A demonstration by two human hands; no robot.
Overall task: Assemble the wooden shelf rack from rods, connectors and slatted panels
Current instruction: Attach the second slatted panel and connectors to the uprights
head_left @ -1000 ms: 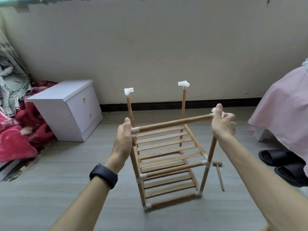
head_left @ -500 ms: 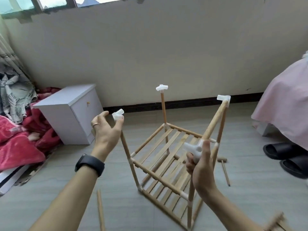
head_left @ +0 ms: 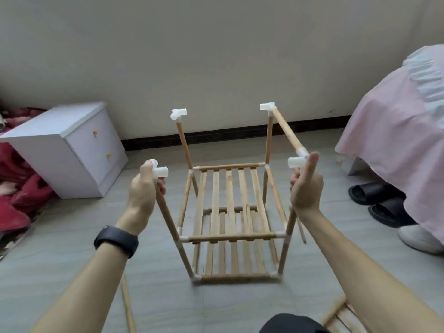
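Observation:
The wooden rack (head_left: 230,222) stands upright on the floor with two slatted panels fitted, one low and one at mid height. Four upright rods end in white connectors. My left hand (head_left: 143,191) grips the near left upright just under its white connector (head_left: 159,171). My right hand (head_left: 305,186) holds the near right upright at its white connector (head_left: 296,161), thumb raised. A top rod (head_left: 287,131) links that connector to the far right connector (head_left: 267,106). The far left connector (head_left: 179,114) carries no top rod.
A white bedside cabinet (head_left: 69,152) stands at the left, with red bedding (head_left: 16,195) beside it. A pink-covered bed (head_left: 394,140) and black slippers (head_left: 379,200) are at the right. A loose rod (head_left: 127,306) lies near left; another slatted panel (head_left: 343,318) lies near right.
The rack has been turned on the floor and now stands square to me. My left hand closed on the near left upright and my right hand came up to the near right connector.

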